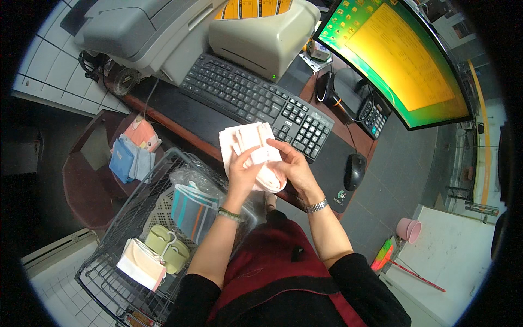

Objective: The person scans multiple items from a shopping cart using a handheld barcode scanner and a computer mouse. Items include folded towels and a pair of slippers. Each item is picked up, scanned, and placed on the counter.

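A pale pink folded towel (253, 134), its layers rolled at the near end, is held up in front of my body by both hands. My left hand (243, 175) grips its near left side, thumb and fingers pressed against the folds. My right hand (295, 170) closes round the right side, with the index finger stretched along the top layers. Just beyond the towel lies a black keyboard (239, 87) on the desk, its near edge partly covered by the towel. A black mouse (355, 171) rests on the dark desk mat (332, 166) to the right.
A monitor (403, 60), barcode scanner (333, 98), label printer (261, 43) and larger printer (141, 32) stand on the desk. At left, a wire cart (117, 231) holds a green container (166, 248) and folded cloths. Blue towels (129, 159) lie on a brown chair (81, 174).
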`<state>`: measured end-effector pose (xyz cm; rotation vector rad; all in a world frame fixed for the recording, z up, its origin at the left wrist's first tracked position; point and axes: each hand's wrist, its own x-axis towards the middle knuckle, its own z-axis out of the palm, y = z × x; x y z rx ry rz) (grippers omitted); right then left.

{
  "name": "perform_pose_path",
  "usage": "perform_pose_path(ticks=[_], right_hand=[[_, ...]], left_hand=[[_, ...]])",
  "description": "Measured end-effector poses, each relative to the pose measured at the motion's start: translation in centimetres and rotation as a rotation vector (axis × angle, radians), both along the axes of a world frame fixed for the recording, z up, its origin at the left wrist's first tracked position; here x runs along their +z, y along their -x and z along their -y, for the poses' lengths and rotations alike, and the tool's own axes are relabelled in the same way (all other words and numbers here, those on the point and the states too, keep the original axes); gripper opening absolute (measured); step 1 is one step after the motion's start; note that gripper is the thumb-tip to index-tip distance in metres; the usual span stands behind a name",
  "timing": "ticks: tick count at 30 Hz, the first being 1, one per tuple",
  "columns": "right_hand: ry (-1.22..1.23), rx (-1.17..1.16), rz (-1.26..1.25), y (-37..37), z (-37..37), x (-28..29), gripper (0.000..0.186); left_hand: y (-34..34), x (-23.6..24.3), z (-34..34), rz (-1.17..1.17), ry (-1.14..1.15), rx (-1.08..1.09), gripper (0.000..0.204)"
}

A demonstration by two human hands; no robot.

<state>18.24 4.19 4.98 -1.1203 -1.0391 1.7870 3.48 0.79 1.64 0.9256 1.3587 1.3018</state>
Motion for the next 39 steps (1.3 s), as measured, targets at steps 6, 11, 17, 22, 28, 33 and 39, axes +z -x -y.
perform_pose_path(ticks=[6,11,17,22,28,33,39], right_hand=[[-0.43,0.159,0.511,-0.3,-0.3,-0.2,0.03],[-0.049,0.143,0.397,-0.6,-1.6,-0.6,0.027],[-0.143,0.641,0.539,-1.4,-5.2,1.4,0.037],[-0.242,0.828,0.627,-0.8,-7.2,1.8,0.035],[-0.42,0.833,0.542,-1.3,-6.5,1.7,0.026],[-0.236,0.707,0.521,-2.0,-5.6,1.2,0.027],[-0.113,0.58,0.502,-1.9,-5.2,0.0,0.03]], left_hand=[[0.4,1.2,-0.5,-0.187,-0.165,-0.025,0.052],[1.4,0.2,-0.9,0.2,0.095,-0.177,0.039],[1.3,-0.7,-0.9,0.321,0.033,-0.028,0.021],[1.6,-1.0,-1.3,0.325,0.039,-0.059,0.017],[1.5,-0.9,-1.3,0.371,0.189,-0.067,0.018],[1.1,0.0,-1.3,0.502,0.255,-0.03,0.021],[1.4,0.3,-0.7,0.484,0.278,-0.089,0.022]])
